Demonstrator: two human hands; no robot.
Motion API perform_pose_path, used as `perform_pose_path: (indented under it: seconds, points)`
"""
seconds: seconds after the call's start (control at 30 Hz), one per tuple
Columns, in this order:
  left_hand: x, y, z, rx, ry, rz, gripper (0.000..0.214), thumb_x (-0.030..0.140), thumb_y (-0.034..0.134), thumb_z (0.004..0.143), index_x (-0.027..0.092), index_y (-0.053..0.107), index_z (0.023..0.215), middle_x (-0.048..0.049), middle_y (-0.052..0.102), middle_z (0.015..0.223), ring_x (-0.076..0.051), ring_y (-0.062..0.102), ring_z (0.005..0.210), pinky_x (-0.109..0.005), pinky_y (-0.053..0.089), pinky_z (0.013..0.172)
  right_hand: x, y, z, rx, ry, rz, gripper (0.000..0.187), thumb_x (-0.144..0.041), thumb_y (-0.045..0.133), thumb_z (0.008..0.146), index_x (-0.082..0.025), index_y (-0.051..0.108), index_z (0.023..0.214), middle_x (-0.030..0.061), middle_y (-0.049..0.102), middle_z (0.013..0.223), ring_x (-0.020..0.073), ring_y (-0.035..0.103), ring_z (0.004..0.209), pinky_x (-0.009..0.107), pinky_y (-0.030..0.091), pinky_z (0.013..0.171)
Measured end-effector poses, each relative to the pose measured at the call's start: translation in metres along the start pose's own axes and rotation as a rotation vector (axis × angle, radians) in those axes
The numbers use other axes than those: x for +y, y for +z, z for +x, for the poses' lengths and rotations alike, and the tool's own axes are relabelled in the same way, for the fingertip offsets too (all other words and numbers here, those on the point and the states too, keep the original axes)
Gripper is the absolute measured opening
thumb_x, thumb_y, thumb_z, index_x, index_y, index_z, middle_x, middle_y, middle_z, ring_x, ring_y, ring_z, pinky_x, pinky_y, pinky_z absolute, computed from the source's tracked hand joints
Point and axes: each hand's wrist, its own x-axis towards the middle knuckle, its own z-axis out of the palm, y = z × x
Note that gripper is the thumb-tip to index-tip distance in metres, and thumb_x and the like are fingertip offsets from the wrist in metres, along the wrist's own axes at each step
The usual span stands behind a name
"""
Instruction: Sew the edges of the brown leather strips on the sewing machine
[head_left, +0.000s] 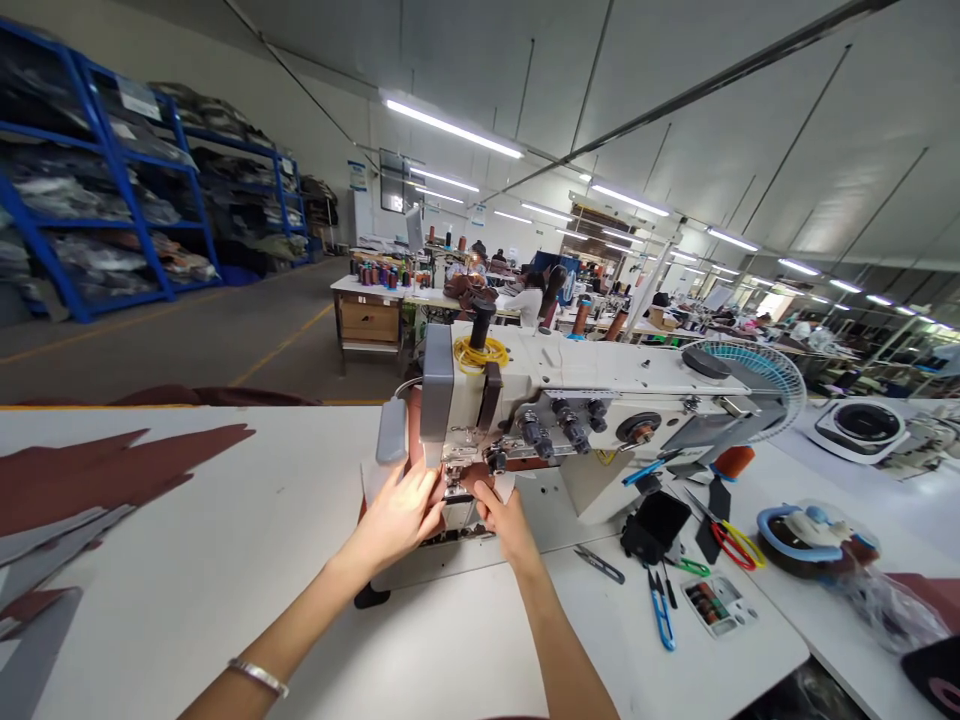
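A white industrial sewing machine (570, 385) stands on the white table (225, 560). Both hands reach in under its needle head. My left hand (401, 515) lies with fingers pressed on a brown leather piece (415, 425) just left of the presser foot. My right hand (506, 520) pinches the same piece on the right side of the needle. The needle area between the hands is partly hidden by the fingers. A silver bracelet (259, 677) sits on my left wrist.
Brown and grey cut pieces (90, 480) lie at the table's left. Right of the machine are thread snips (600, 565), blue scissors (661, 615), a black box (654, 525), a small fan (750, 385) and a tape dispenser (802, 535). Blue shelving (112, 190) and other workstations stand behind.
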Motion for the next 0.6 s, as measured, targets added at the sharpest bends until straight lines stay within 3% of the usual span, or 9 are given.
perform_pose_path:
  seconds: [0.07,0.17,0.3,0.43,0.6]
  points:
    - [0.002,0.0,0.0,-0.008,-0.002,-0.001,0.036,0.028,0.035,0.094,0.015,0.054,0.122,-0.0122,0.064,0.114,-0.027,0.06,0.109,-0.051,0.035,0.108,-0.001,0.004,-0.005,-0.022,0.041,0.022,0.042,-0.055,0.068,0.073,-0.016,0.058,0.082,-0.0014,0.064,0.053,0.004,0.037,0.032,0.018,0.021,0.032]
    - [0.005,-0.002,0.0,-0.027,-0.013,-0.013,0.037,0.023,0.037,0.09,0.013,0.051,0.122,-0.0131,0.063,0.113,-0.027,0.06,0.108,-0.05,0.035,0.109,-0.003,0.013,-0.015,-0.049,0.149,0.149,0.05,-0.058,0.067,0.074,-0.015,0.058,0.097,0.0079,0.074,0.07,0.0128,0.06,0.042,0.021,0.042,0.037]
    - [0.005,-0.004,-0.001,-0.041,-0.036,-0.042,0.044,0.013,0.041,0.081,0.009,0.047,0.124,-0.0158,0.063,0.116,-0.027,0.059,0.11,-0.049,0.036,0.108,-0.005,0.021,-0.024,0.005,0.145,0.335,0.048,-0.054,0.075,0.067,-0.016,0.057,0.091,0.0056,0.072,0.066,0.0174,0.068,0.058,0.028,0.057,0.055]
    - [-0.004,-0.002,-0.002,-0.043,0.011,-0.044,0.051,0.004,0.038,0.078,0.011,0.046,0.128,-0.0136,0.064,0.117,-0.026,0.06,0.111,-0.047,0.037,0.107,-0.006,0.014,-0.012,0.066,-0.004,0.249,0.039,-0.049,0.078,0.064,-0.018,0.057,0.073,-0.0057,0.057,0.053,0.0077,0.051,0.045,0.022,0.05,0.048]
    - [-0.018,0.006,-0.006,-0.025,-0.054,-0.065,0.052,0.002,0.034,0.082,0.015,0.05,0.131,-0.0139,0.063,0.124,-0.028,0.054,0.124,-0.046,0.044,0.101,-0.009,0.001,0.031,0.094,-0.119,0.049,0.037,-0.041,0.081,0.057,-0.018,0.053,0.055,-0.0074,0.048,0.041,0.0057,0.037,0.036,0.021,0.029,0.037]
